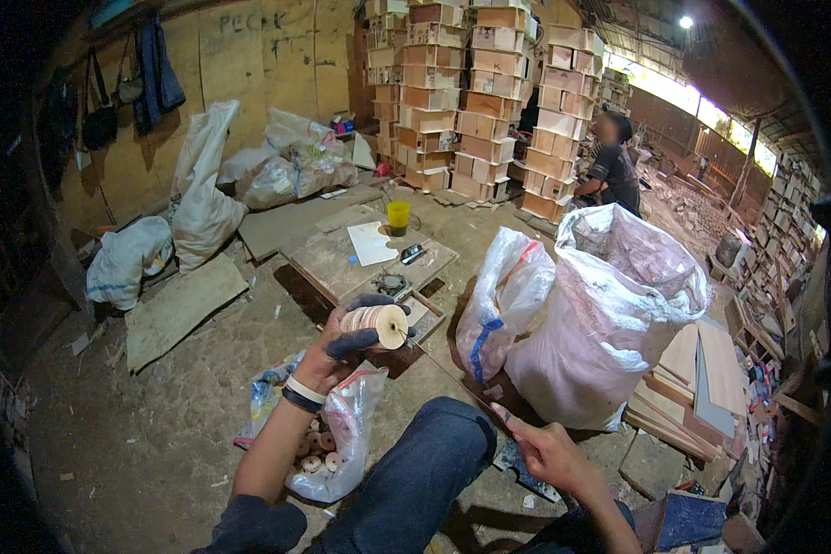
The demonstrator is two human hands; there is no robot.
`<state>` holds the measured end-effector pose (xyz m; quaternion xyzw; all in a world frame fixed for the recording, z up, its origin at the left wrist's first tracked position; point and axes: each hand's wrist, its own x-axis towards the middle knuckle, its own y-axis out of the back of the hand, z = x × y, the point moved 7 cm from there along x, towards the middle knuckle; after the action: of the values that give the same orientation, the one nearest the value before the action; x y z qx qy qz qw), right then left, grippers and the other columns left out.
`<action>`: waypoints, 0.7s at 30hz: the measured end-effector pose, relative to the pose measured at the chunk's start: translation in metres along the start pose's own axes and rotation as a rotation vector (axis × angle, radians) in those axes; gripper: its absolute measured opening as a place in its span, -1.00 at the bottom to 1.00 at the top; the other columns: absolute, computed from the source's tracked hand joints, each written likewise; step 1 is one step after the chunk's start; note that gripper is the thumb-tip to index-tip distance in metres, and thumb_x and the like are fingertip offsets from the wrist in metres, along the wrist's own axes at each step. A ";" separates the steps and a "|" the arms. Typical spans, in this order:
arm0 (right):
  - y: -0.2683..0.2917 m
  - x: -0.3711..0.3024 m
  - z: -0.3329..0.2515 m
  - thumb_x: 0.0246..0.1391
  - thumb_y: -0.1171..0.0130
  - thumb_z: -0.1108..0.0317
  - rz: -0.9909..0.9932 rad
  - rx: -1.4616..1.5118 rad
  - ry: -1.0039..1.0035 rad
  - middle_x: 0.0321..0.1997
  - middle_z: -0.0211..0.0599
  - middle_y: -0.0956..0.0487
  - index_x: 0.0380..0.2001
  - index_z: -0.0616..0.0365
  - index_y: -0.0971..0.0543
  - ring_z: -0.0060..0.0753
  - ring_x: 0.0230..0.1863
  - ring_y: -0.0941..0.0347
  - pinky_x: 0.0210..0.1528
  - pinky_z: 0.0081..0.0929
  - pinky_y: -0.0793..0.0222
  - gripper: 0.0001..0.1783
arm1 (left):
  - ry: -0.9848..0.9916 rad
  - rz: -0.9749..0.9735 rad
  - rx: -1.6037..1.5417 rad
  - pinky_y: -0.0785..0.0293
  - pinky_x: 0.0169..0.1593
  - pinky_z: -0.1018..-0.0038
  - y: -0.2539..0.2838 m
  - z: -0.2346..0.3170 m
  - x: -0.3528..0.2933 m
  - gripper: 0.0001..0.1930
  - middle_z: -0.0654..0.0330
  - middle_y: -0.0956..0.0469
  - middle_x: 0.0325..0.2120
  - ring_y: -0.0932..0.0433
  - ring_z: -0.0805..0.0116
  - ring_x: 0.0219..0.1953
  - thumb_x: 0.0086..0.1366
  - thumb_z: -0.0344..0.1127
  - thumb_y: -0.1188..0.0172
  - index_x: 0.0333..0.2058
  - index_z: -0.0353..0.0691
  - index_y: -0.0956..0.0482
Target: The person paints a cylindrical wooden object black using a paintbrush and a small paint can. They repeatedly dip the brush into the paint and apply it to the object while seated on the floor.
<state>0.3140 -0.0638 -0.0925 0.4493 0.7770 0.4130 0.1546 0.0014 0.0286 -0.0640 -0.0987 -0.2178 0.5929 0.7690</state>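
My left hand (362,332), its fingers covered in dark cloth, is wrapped round a short stack of round wooden discs (365,323). The end disc has a hole in its centre. A long thin rod (452,376) runs from that hole toward my right hand (549,452). The right hand is closed on the rod's near end, its index finger stretched along it. How deep the rod sits in the stack is hidden. Under my left forearm lies a clear plastic bag (353,415) with loose wooden discs (312,451) in it.
A low wooden table (323,245) ahead bears a yellow cup (398,214), a white sheet (371,244) and a phone (413,253). A big white sack (572,360) stands right. Behind are tall stacks of wooden boxes (429,102) and a seated person (616,166).
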 end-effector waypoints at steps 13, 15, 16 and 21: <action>-0.003 -0.005 0.002 -0.07 -0.02 0.68 -0.018 -0.062 0.063 -0.60 -0.01 -0.47 0.41 -0.14 -0.35 -0.09 -0.64 -0.45 -0.41 -0.30 -0.42 -0.10 | -0.100 -0.112 0.313 -0.65 0.02 0.46 -0.006 0.037 0.004 -0.35 0.16 -0.66 -0.07 -0.65 0.41 -0.08 -0.12 -0.32 -0.65 0.00 -0.33 -0.63; 0.002 -0.006 0.001 -0.07 -0.02 0.68 0.039 -0.004 0.063 -0.60 0.00 -0.48 0.42 -0.16 -0.34 -0.09 -0.63 -0.46 -0.40 -0.30 -0.44 -0.10 | -0.107 -0.150 0.347 -0.64 0.04 0.45 -0.010 0.042 0.004 -0.36 0.17 -0.67 -0.08 -0.65 0.42 -0.08 -0.14 -0.32 -0.66 -0.02 -0.32 -0.64; 0.002 -0.006 0.001 -0.07 -0.02 0.68 0.035 -0.005 0.061 -0.59 -0.01 -0.49 0.41 -0.15 -0.35 -0.09 -0.62 -0.46 -0.39 -0.30 -0.45 -0.10 | -0.100 -0.136 0.381 -0.63 0.05 0.45 -0.011 0.043 0.002 -0.36 0.17 -0.67 -0.08 -0.65 0.42 -0.08 -0.14 -0.32 -0.65 -0.02 -0.32 -0.65; -0.003 -0.007 0.001 -0.05 -0.03 0.66 -0.034 -0.031 0.039 -0.58 0.01 -0.51 0.40 -0.10 -0.37 -0.05 -0.62 -0.47 -0.40 -0.28 -0.46 -0.14 | -0.061 -0.076 0.467 -0.58 0.09 0.45 -0.009 0.042 0.004 -0.37 0.20 -0.67 -0.11 -0.63 0.45 -0.08 -0.17 -0.32 -0.65 -0.04 -0.31 -0.67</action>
<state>0.3174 -0.0698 -0.0964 0.4255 0.7808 0.4311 0.1533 -0.0087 0.0250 -0.0220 0.1080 -0.1015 0.6006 0.7856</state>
